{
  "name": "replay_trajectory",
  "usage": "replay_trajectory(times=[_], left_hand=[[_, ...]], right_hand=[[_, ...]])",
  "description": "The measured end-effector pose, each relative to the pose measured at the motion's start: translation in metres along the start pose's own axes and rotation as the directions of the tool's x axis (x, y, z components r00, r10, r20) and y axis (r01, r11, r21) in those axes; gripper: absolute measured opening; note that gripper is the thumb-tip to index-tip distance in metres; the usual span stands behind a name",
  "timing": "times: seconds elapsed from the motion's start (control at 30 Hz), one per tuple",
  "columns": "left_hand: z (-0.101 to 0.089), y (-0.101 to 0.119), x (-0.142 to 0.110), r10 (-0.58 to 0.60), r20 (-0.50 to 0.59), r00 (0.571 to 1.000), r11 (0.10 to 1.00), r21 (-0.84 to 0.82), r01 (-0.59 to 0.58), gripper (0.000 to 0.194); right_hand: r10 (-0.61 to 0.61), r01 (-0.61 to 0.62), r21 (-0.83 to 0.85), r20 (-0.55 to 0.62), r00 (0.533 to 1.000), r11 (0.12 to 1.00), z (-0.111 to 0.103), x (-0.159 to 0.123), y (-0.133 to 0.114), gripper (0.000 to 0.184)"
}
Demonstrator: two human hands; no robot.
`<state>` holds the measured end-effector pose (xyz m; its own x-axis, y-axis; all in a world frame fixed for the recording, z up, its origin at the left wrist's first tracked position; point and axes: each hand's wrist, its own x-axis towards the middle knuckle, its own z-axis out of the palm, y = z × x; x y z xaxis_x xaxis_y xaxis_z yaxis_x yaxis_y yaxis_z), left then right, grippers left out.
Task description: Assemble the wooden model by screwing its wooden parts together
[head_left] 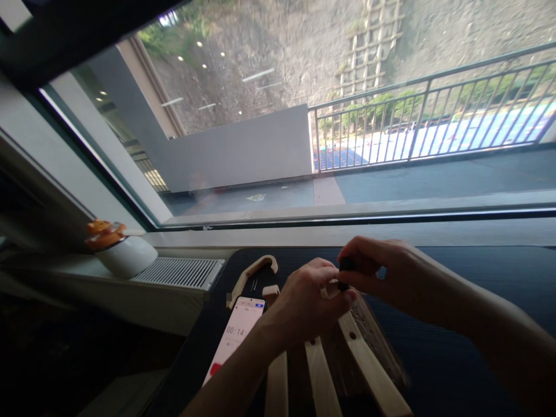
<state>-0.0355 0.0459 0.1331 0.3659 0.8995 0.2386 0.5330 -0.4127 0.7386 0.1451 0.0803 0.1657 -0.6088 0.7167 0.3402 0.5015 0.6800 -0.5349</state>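
Note:
My right hand [373,266] pinches a small black knob-like piece [346,272] between thumb and fingertips, above the end of a pale wooden bar. Its exact kind I cannot make out. Close against it, my left hand [310,289] has its fingers closed around the upper end of that wooden bar [369,359], which has a dark hole in its face. Two more wooden bars, a middle one [324,376] and a left one [278,382], run toward me below my left hand. Behind the right bar lies a brown patterned board [377,330].
A phone [238,336] showing a running timer lies on the dark table [456,289], left of my forearm. Beyond it is a curved wooden piece [256,267] and two metal pins. A white pot [125,255] with an orange figure stands on the ledge by the window.

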Motion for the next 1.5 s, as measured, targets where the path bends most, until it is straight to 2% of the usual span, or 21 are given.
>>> replay_trajectory(times=[0.13, 0.33, 0.87, 1.0, 1.17, 1.3, 1.5], left_hand=[[0.0011, -0.0021, -0.0004, 0.014, -0.006, 1.000, 1.000, 0.003, -0.014, 0.016], [0.0014, -0.0025, 0.0002, 0.048, -0.025, 0.999, 0.999, 0.027, -0.047, 0.012], [0.0011, -0.0010, -0.0002, 0.002, 0.002, 1.000, 1.000, 0.000, -0.002, 0.017], [0.0013, -0.0026, -0.0002, 0.027, -0.006, 1.000, 1.000, -0.004, -0.027, 0.014], [0.0020, -0.0044, 0.0005, 0.022, -0.019, 1.000, 1.000, 0.010, -0.022, 0.015], [0.0023, -0.0039, 0.0008, 0.036, -0.025, 0.999, 0.999, 0.014, -0.035, 0.012], [0.0006, -0.0011, -0.0004, 0.014, -0.003, 1.000, 1.000, 0.000, -0.014, 0.015]], right_hand=[[-0.001, 0.001, -0.020, -0.015, 1.000, 1.000, 0.0012, 0.0002, -0.0021, 0.016], [-0.083, 0.077, 0.115, 0.053, 0.995, 0.990, -0.0015, -0.0012, -0.0026, 0.023], [0.008, -0.008, 0.002, -0.013, 1.000, 1.000, 0.0021, 0.0012, -0.0012, 0.020], [-0.054, 0.053, 0.049, 0.027, 0.998, 0.997, -0.0001, 0.0007, -0.0046, 0.016], [-0.109, 0.095, 0.156, 0.081, 0.991, 0.983, -0.0035, -0.0006, -0.0044, 0.024], [-0.078, 0.070, 0.143, 0.053, 0.996, 0.987, -0.0019, -0.0007, -0.0024, 0.022], [0.006, -0.007, 0.038, 0.031, 1.000, 0.999, 0.0016, 0.0005, -0.0007, 0.021]])
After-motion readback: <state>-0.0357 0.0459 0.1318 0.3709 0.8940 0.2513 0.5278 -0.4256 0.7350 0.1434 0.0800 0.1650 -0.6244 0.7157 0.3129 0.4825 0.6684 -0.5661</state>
